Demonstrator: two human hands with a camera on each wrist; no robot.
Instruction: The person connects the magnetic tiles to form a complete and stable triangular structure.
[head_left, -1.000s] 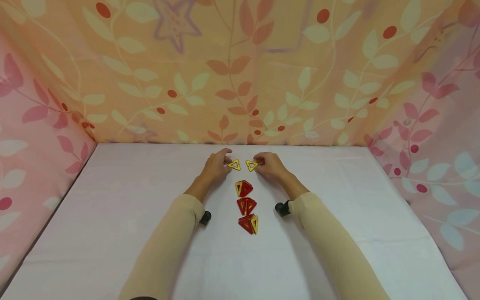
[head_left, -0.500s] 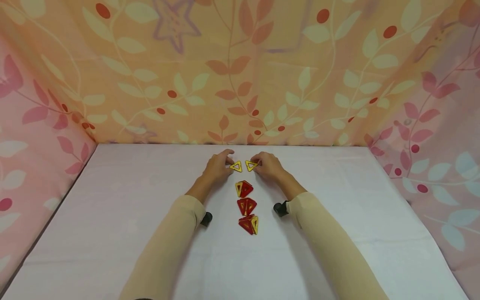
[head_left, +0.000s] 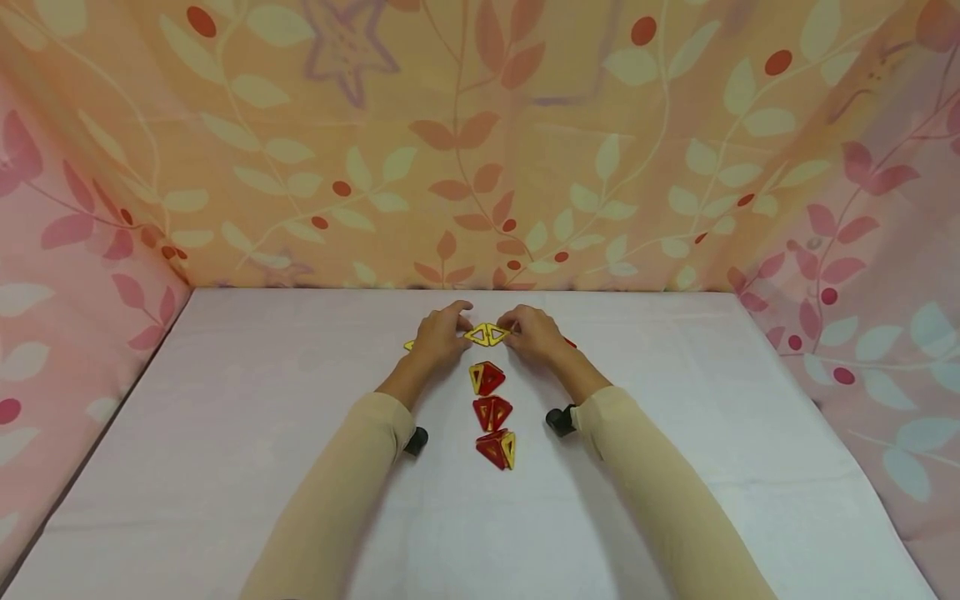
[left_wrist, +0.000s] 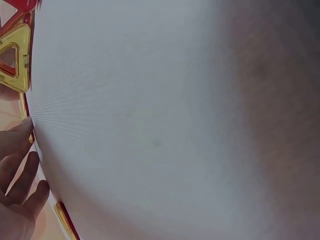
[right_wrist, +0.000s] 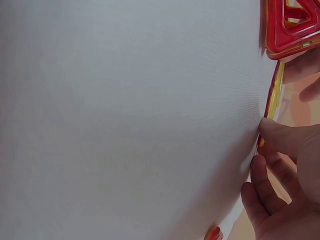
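Two yellow triangular magnetic tiles lie edge to edge near the back of the table, forming a diamond: the left tile (head_left: pixel 478 335) and the right tile (head_left: pixel 497 334). My left hand (head_left: pixel 441 335) pinches the outer corner of the left one, and my right hand (head_left: pixel 534 333) pinches that of the right one. In the left wrist view the left fingers (left_wrist: pixel 20 137) sit at the tile's thin edge, low over the cloth. The right thumb and fingers (right_wrist: pixel 280 137) hold a thin edge in the right wrist view.
Closer to me, three red-and-yellow tile pyramids stand in a column: far (head_left: pixel 491 377), middle (head_left: pixel 492 412) and near (head_left: pixel 495 450). A yellow tile (head_left: pixel 408 345) shows behind the left wrist, a red piece (head_left: pixel 571 342) behind the right. Patterned curtains (head_left: pixel 465 167) enclose the white table.
Both hands have moved inward, bringing the two separate yellow tiles together edge to edge. A yellow tile left and a red piece right have come into view beside the wrists. The pyramids have stayed put.
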